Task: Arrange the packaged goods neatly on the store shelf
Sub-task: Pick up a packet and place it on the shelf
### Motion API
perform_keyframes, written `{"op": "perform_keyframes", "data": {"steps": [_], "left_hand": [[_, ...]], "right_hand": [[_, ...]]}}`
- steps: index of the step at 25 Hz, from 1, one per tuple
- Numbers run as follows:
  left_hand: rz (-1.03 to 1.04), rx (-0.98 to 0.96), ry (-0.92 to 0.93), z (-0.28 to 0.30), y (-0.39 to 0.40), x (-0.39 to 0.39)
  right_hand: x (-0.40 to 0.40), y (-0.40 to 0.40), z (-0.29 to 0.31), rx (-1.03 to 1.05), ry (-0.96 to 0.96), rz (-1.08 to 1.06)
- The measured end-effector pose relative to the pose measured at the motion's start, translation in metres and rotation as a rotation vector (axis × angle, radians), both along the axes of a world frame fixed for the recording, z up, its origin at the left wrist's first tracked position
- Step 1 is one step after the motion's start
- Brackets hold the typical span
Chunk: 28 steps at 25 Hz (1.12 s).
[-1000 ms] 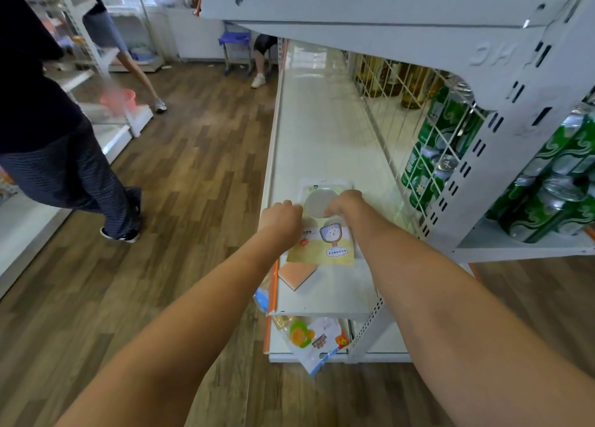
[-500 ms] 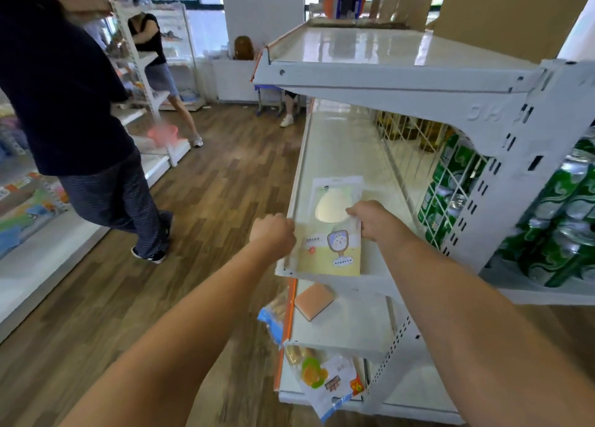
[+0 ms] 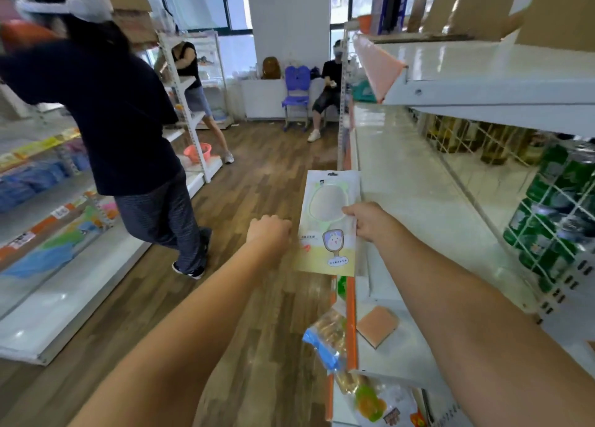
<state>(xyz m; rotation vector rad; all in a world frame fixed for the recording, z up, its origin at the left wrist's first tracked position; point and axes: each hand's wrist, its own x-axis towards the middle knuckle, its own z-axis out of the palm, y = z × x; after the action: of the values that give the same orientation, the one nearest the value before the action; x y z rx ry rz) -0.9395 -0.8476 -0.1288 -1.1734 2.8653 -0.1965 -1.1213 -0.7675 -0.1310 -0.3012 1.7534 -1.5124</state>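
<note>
Your right hand (image 3: 370, 222) has its fingers (image 3: 349, 211) curled round the right edge of the flat packet (image 3: 328, 223), pinching it upright in front of the shelf (image 3: 415, 201), at its front lip. Your left hand (image 3: 269, 231) sits just beside the packet's left edge with fingers curled in; whether they touch it you cannot tell. On the lower shelf (image 3: 396, 362) lies a pink square pad (image 3: 377, 325). Green cans (image 3: 553, 207) stand behind the wire grid to your right.
</note>
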Motion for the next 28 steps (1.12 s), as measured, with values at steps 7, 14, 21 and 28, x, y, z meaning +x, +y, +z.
{"op": "perform_keyframes", "data": {"steps": [7,14,21,28], "left_hand": [[0.029,0.026,0.024,-0.008,-0.099,0.036],[0.0,0.046,-0.008,-0.019,-0.2,0.012],[-0.054,-0.024,-0.025,0.01,-0.306,-0.059],[-0.157,-0.009,-0.077,-0.007,-0.389,-0.121]], "right_hand": [[0.021,-0.083,-0.018,-0.012,0.026,-0.011],[-0.007,-0.18,-0.033,0.023,0.063,-0.017],[-0.071,-0.282,-0.012,-0.016,0.094,-0.042],[-0.117,-0.352,-0.031,0.014,0.079,-0.09]]}}
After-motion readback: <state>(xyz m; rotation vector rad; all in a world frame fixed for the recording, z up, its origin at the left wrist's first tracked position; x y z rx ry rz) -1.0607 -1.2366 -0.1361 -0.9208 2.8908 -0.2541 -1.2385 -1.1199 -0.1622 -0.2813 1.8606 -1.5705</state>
